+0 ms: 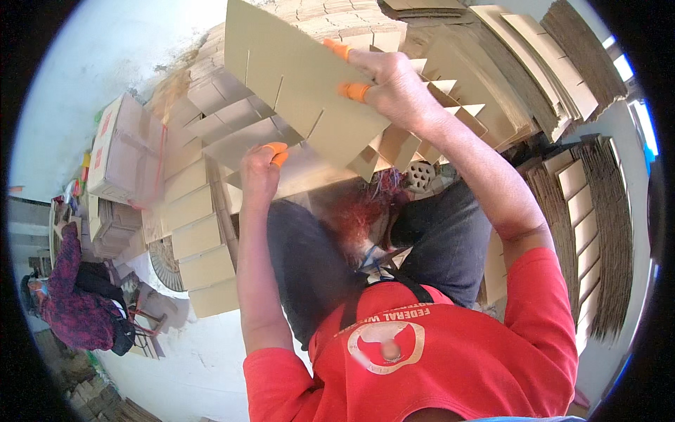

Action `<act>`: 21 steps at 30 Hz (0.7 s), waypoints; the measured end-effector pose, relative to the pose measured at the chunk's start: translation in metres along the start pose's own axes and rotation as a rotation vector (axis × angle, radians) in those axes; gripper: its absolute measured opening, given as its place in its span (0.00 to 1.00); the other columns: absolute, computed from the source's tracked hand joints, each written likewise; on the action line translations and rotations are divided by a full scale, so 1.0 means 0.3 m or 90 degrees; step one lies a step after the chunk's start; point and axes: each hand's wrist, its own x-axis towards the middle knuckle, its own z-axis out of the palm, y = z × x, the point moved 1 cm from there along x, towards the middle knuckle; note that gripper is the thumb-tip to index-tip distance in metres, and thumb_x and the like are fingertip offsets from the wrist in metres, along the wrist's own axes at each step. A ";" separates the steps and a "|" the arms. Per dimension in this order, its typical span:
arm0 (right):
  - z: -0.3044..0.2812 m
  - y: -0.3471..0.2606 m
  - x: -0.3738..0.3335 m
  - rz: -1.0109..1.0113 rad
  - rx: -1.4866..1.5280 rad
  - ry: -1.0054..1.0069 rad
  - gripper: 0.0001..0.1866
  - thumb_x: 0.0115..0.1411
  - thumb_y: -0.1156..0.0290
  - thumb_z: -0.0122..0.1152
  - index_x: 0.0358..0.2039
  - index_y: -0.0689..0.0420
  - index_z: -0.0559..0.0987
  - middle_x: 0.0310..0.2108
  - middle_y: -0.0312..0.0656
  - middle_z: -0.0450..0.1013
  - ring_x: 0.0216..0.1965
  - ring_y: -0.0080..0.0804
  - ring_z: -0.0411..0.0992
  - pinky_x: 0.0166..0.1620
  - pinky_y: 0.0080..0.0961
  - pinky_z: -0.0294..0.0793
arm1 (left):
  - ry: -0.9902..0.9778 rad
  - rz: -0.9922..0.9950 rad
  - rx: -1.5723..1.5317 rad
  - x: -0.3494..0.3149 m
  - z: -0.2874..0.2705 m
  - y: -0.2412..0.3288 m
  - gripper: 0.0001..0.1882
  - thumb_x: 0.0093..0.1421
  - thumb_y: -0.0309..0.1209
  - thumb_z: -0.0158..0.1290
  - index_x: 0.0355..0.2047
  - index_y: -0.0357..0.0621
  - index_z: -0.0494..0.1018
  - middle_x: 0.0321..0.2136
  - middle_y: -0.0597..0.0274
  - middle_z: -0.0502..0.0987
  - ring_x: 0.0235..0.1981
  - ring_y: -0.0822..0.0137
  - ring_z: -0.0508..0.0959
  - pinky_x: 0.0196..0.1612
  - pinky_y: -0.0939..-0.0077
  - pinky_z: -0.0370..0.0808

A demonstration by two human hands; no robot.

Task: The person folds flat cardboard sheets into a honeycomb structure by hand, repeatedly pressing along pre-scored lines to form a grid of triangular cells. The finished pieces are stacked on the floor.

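My right hand (397, 88), with orange covers on its fingertips, grips a tan cardboard divider sheet (302, 91) by its right part. The sheet is tilted up, and several slots are cut into its lower left edge. Below it and to the left is my left hand (260, 172), its orange-covered fingers curled together. Whatever those fingers pinch, if anything, is too small to make out. Upright cardboard strips (242, 144) stand just past the left hand. More interlocked dividers (401, 144) show under my right wrist.
Stacks of slotted cardboard (485, 77) rise at the far right, with more piles (605, 232) nearer. Cardboard pieces (204, 239) hang in overlapping rows at left. A large carton (126, 151) stands behind them. Another person (77, 302) sits at the far left. Red strands (355, 218) lie between my knees.
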 end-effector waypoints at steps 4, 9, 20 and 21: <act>0.089 0.045 0.032 -0.111 -0.027 0.021 0.13 0.54 0.80 0.64 0.41 0.64 0.75 0.36 0.54 0.78 0.36 0.28 0.76 0.41 0.30 0.76 | -0.002 -0.014 -0.014 0.009 0.010 0.007 0.09 0.49 0.22 0.62 0.33 0.38 0.81 0.30 0.50 0.81 0.30 0.55 0.80 0.34 0.65 0.75; 0.117 0.009 0.066 -0.113 -0.031 0.020 0.14 0.48 0.82 0.63 0.37 0.68 0.77 0.30 0.63 0.74 0.36 0.58 0.75 0.37 0.40 0.75 | -0.012 -0.039 -0.015 0.019 -0.001 0.018 0.09 0.49 0.22 0.62 0.33 0.38 0.81 0.31 0.48 0.81 0.30 0.55 0.80 0.34 0.65 0.75; 0.150 -0.005 0.066 -0.131 -0.009 0.006 0.11 0.44 0.86 0.57 0.32 0.69 0.75 0.27 0.64 0.72 0.34 0.62 0.74 0.34 0.43 0.74 | -0.023 -0.070 -0.036 0.021 0.005 0.005 0.10 0.50 0.22 0.61 0.34 0.37 0.81 0.30 0.47 0.81 0.31 0.54 0.81 0.35 0.66 0.76; 0.152 -0.001 0.065 -0.131 -0.010 0.005 0.11 0.44 0.86 0.57 0.31 0.69 0.75 0.27 0.64 0.72 0.34 0.62 0.74 0.34 0.43 0.74 | -0.026 -0.069 -0.030 0.019 0.006 0.004 0.10 0.50 0.22 0.61 0.34 0.37 0.81 0.30 0.47 0.81 0.31 0.54 0.81 0.35 0.66 0.76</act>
